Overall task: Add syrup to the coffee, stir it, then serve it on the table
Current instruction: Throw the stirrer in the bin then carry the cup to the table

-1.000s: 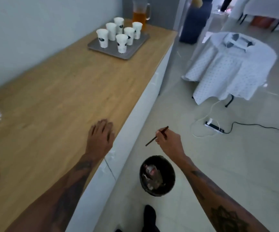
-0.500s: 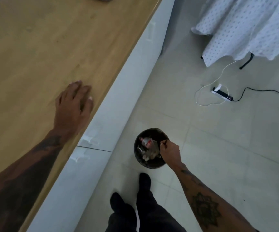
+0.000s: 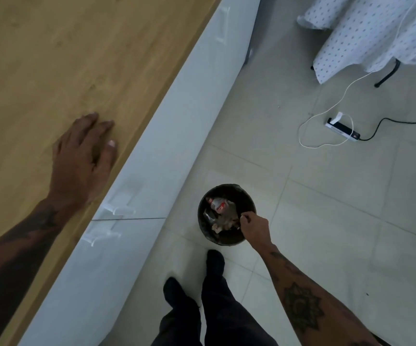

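The left hand (image 3: 83, 161) is laid palm-down on the wooden counter (image 3: 52, 58), near its front edge, fingers spread and its grip released, nothing held. The right hand (image 3: 254, 227) is lowered over the rim of a round black waste bin (image 3: 203, 221) standing on the tiled floor (image 3: 326, 221) beside the white cabinet front (image 3: 167, 146). Its fingers are curled together in a pinch, but whether anything is held in that grip cannot be told. A crushed plastic bottle (image 3: 218, 206) with a red label and other litter are seen inside the bin. No coffee or syrup is in view. A power strip (image 3: 343, 128) with a white cable (image 3: 309, 143) lies on the floor near a table draped in a dotted cloth (image 3: 376, 33)
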